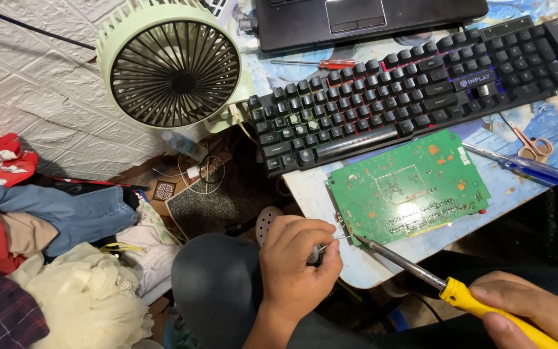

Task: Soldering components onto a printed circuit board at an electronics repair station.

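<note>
1. The green circuit board point(410, 187) lies flat on the near corner of the table point(330, 194), just in front of the black keyboard point(408, 90), its long side running left to right and slightly up toward the right
2. The right hand point(531, 313) is closed around the yellow handle of a soldering iron point(460, 294); the iron's long axis slants up and to the left from that hand, and its dark tip meets the board's lower left corner
3. The left hand point(298, 258) sits below and left of the board, fingers curled tight, pinching a thin silvery wire point(334, 241) that points right toward the same corner
4. So both tools converge on one spot: wire from the left, iron from the lower right, with the left hand much the nearer to the board's edge and the right hand well back along the shaft
5. Whether the wire end actually touches the iron tip is too fine to tell
6. A blue-handled screwdriver point(537, 169) and small scissors point(529, 145) lie right of the board, apart from both hands; a pale green fan point(169, 64) stands to the left of the keyboard
</note>
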